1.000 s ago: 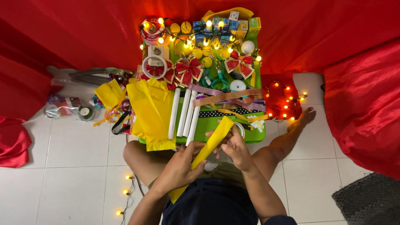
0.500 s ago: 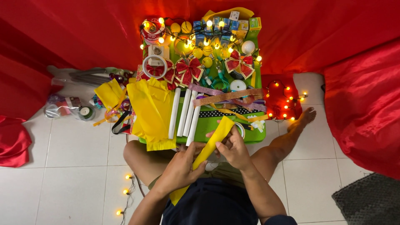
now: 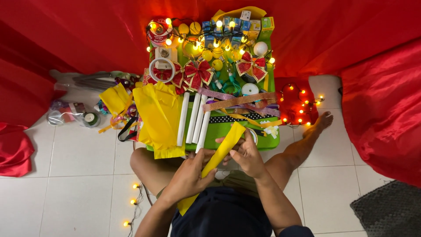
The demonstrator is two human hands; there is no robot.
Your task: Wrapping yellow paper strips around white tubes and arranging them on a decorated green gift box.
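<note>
Yellow paper roll [image 3: 219, 154]: thin tissue-like sheet, judged light, soft and easily creased or torn. It slants over the person's lap, its upper end above the near edge of the green tray [image 3: 272, 145]. Left hand [image 3: 190, 174] is wrapped around the lower half, fingers closed on it. Right hand [image 3: 247, 154] pinches the upper part between thumb and fingertips. Best hold: light, spread pressure along the roll, avoiding the loose ends. White tubes [image 3: 194, 119] lie on the tray near its left edge.
</note>
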